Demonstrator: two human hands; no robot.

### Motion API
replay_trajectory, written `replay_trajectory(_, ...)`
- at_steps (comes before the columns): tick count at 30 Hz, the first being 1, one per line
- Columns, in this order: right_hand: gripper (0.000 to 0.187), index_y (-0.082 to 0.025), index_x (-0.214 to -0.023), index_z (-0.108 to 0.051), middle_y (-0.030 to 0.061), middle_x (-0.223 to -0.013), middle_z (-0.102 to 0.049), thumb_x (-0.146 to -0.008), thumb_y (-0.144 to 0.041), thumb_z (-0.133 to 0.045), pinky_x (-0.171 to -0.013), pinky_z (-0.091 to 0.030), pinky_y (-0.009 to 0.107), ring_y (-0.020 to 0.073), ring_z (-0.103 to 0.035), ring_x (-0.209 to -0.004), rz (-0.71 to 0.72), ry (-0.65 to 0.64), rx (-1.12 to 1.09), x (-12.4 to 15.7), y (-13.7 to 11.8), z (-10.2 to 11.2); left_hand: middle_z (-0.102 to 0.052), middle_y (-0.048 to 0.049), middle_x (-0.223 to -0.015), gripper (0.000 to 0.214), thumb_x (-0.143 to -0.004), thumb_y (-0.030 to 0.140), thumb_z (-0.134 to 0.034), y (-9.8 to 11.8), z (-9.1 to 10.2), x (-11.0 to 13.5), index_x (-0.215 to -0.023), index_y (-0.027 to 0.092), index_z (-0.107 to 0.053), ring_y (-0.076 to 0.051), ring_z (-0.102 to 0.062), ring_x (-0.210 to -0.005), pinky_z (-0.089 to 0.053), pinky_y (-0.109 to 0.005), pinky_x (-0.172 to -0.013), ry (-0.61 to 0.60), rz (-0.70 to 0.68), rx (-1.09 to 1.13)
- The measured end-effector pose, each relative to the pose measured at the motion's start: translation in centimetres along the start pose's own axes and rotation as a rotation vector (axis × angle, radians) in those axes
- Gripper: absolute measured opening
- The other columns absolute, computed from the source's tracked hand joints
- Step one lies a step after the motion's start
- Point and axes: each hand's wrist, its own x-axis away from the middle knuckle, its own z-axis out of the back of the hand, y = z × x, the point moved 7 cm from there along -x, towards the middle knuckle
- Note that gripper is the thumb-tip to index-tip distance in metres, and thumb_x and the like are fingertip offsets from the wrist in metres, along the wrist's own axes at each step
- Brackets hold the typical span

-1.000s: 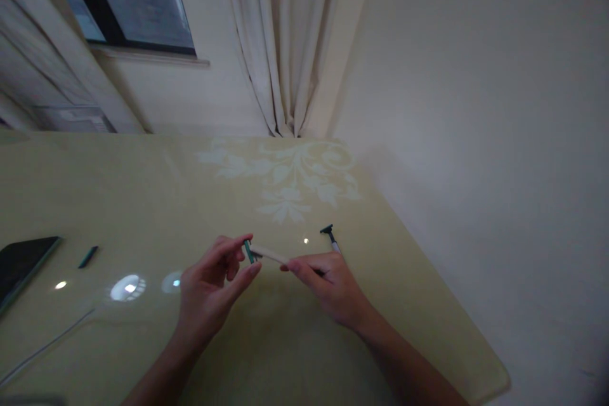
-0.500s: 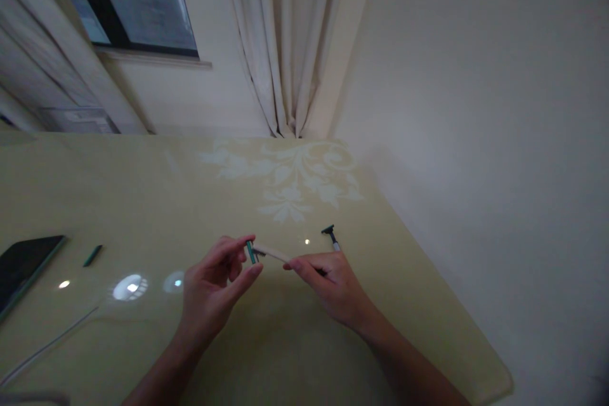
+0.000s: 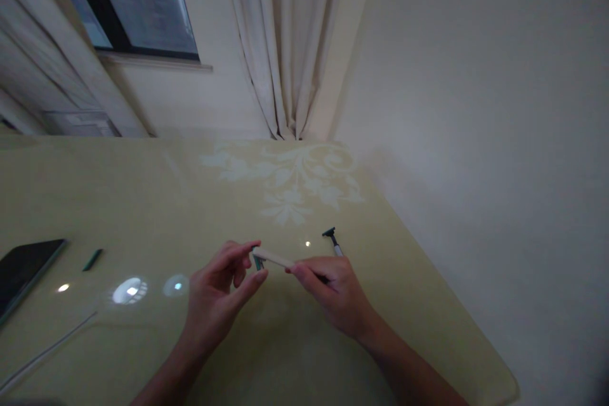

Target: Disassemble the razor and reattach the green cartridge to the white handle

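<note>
Pinched upright between the thumb and forefinger of my left hand (image 3: pixel 219 295) is a small green razor cartridge (image 3: pixel 258 262). My right hand (image 3: pixel 335 288) grips a toothbrush (image 3: pixel 276 259) with a pale handle, its dark bristles shown only in part. The brush head lies against or just over the cartridge; I cannot tell how firmly it touches. Beyond my right knuckles a razor (image 3: pixel 332 234) with a dark head and grey handle rests on the table, its lower end hidden by the hand.
On the pale yellow table (image 3: pixel 143 203), a small dark green piece (image 3: pixel 92 260) lies to the left, beside a dark flat tablet-like device (image 3: pixel 28 266). A thin white cable (image 3: pixel 47 352) runs in at the lower left. A wall (image 3: pixel 476 171) borders the table's right side.
The brush head has shifted across the cartridge and now covers its upper part, bristles turned more out of sight. My left hand has moved slightly right.
</note>
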Motion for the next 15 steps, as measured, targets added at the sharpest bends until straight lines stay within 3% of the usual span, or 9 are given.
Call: replay_trajectory(15, 0.048, -0.016, -0.087, -0.082, 0.0003, -0.066, -0.063, -0.111, -0.047, -0.055, -0.061, -0.035, 0.028, 0.0128, -0.052, -0.06, 0.074, 0.018, 0.106, 0.05, -0.47, 0.14, -0.059, 0.0011, -0.085, 0.037, -0.085, 0.027, -0.089, 0.31, 0.01, -0.13, -0.122, 0.029, -0.084, -0.011, -0.056, -0.067, -0.048, -0.022, -0.061, 0.009, 0.012, -0.02)
